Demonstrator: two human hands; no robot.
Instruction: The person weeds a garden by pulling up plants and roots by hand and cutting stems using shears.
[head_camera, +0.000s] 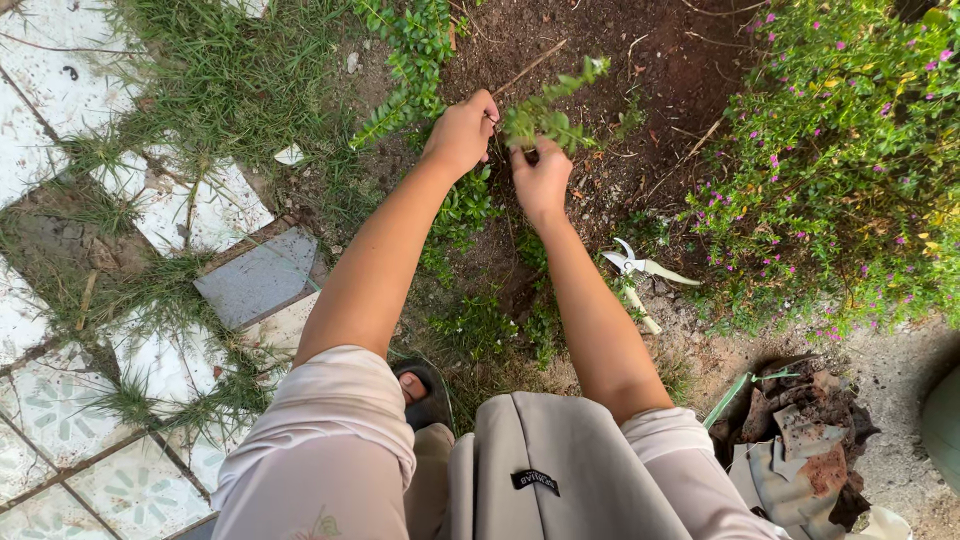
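A small green leafy cutting (548, 110) stands over dark bare soil (600, 60). My left hand (462, 132) pinches its stem from the left, fingers closed on it. Just below the leaves, my right hand (541, 178) grips the base of the same stem at soil level. Both forearms reach forward from my pale pink sleeves. The foot of the stem is hidden by my fingers.
White-handled pruning shears (638, 272) lie open on the ground to the right. A bush with small pink flowers (850, 150) fills the right side. Patterned paving tiles (60, 400) with grass lie left. Broken pot shards (800, 430) sit lower right. A grey bag (560, 470) rests on my lap.
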